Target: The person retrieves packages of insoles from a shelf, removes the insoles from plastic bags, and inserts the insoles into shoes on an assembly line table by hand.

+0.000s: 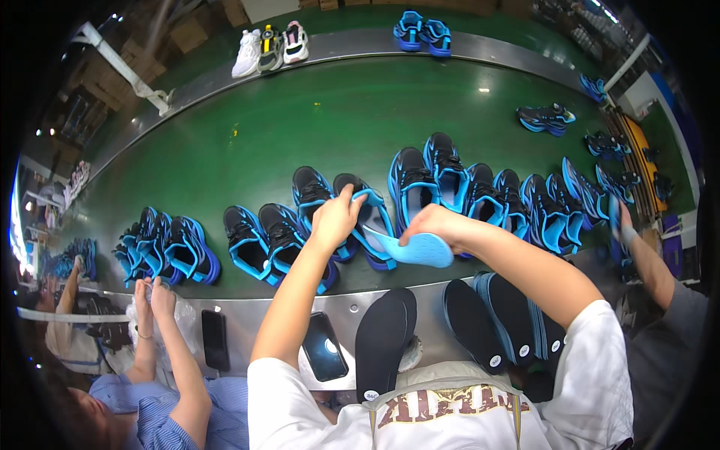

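A black and blue sneaker [383, 223] stands on the green belt with its opening toward me. My left hand [335, 219] is closed on its upper near the tongue. In my right hand [437, 223] is a light blue insole [421, 250], pinched near its heel end. The insole's narrower front part reaches into the sneaker's opening, and its heel end sticks out toward me. How far the front lies inside is hidden. Another sneaker [309, 187] stands directly left of the held one, and a pair [414, 180] stands to its right.
More sneakers [551, 214] line the green belt [300, 112] on both sides. Stacked black insoles [501, 315], a single black insole [385, 337] and phones [324, 349] lie on the metal ledge. Co-workers' hands [152, 300] are at the left, with another person's arm [637, 251] at the right.
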A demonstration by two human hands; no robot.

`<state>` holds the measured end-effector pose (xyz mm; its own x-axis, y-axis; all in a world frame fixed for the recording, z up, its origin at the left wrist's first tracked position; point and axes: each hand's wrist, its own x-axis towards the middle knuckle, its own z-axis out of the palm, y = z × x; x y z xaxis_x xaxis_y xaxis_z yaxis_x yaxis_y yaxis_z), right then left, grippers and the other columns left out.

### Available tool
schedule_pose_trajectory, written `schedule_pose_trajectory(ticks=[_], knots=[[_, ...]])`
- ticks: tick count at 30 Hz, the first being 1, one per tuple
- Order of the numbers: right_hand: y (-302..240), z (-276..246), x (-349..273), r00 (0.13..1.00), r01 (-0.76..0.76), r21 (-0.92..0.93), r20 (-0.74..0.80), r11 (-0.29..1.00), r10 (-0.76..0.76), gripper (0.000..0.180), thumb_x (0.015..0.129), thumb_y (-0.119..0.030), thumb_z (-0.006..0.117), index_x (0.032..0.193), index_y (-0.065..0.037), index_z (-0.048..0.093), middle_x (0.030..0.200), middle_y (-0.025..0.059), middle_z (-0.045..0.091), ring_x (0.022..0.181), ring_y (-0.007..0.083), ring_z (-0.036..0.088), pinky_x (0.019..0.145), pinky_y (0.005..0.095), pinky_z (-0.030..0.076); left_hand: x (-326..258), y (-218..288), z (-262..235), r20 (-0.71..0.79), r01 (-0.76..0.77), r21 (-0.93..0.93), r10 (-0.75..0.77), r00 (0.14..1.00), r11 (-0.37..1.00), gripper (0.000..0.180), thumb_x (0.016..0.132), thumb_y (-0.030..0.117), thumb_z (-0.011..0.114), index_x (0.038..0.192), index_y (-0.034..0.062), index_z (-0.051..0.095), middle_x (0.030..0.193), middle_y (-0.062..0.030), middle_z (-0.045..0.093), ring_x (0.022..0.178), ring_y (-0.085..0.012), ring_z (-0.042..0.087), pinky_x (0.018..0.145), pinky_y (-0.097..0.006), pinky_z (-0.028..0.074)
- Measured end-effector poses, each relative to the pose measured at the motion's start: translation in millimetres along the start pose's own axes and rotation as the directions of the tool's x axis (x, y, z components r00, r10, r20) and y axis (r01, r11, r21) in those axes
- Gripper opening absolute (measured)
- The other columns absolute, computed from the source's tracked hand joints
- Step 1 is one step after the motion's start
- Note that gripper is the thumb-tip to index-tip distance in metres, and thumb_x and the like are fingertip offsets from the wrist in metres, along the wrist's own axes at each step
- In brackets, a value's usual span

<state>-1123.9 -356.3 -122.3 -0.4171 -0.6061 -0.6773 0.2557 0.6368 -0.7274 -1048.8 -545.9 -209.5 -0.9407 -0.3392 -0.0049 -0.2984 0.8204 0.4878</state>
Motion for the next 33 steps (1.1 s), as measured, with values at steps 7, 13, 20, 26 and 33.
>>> schedule_pose_trajectory(ticks=[7,13,20,26,33], knots=[[39,67,93,0.830,0.242,-0.864,-0.051,0.441,-0.555,0.014,0.068,-0.008,0.054,0.071,0.003,0.063,0.083,0.0232,0.058,0.073,0.0350,0.059,0.067,0.0382,0.049,17,-23,7,0.169,0.269,-0.263,-0.231,0.958,0.926,0.048,0.083,0.044,0.047,0.082,-0.0024,0.059,0.080,-0.0259,0.059,0.083,-0.0388,0.058,0.071,-0.043,0.045],[45,74,77,0.807,0.154,-0.945,-0.048,0.289,-0.589,0.018,0.075,-0.010,0.053,0.085,0.002,0.062,0.098,0.0205,0.051,0.091,0.0330,0.055,0.070,0.0335,0.050,15,-11,5,0.165,0.328,-0.378,-0.286,0.944,0.866,0.049,0.079,0.044,0.052,0.084,-0.0041,0.061,0.078,-0.0241,0.060,0.080,-0.0351,0.060,0.069,-0.038,0.046],[24,66,79,0.960,0.152,-0.897,0.035,0.415,-0.277,0.018,0.071,-0.010,0.055,0.081,0.002,0.064,0.086,0.0202,0.059,0.082,0.0335,0.060,0.070,0.0390,0.050,5,-26,26,-0.040,0.194,-0.528,-0.252,0.967,0.827,0.049,0.079,0.039,0.059,0.094,-0.0080,0.060,0.072,-0.0144,0.061,0.069,-0.0154,0.056,0.064,-0.028,0.044],[52,78,116,0.863,0.195,-0.961,0.073,0.198,-0.499,0.014,0.072,-0.006,0.051,0.078,0.001,0.062,0.088,0.0194,0.055,0.080,0.0290,0.057,0.068,0.0361,0.050,4,-17,23,0.002,0.232,-0.571,-0.281,0.960,0.787,0.047,0.081,0.038,0.056,0.091,-0.0080,0.060,0.071,-0.0138,0.060,0.066,-0.0150,0.055,0.063,-0.027,0.043],[47,72,129,0.938,0.157,-0.959,0.071,0.234,-0.340,0.025,0.078,-0.012,0.049,0.094,0.003,0.061,0.104,0.0209,0.052,0.093,0.0290,0.055,0.074,0.0338,0.048,0,-16,27,-0.045,0.222,-0.472,-0.275,0.960,0.853,0.044,0.084,0.036,0.052,0.092,-0.0061,0.057,0.065,-0.0200,0.056,0.062,-0.0232,0.059,0.058,-0.032,0.044]])
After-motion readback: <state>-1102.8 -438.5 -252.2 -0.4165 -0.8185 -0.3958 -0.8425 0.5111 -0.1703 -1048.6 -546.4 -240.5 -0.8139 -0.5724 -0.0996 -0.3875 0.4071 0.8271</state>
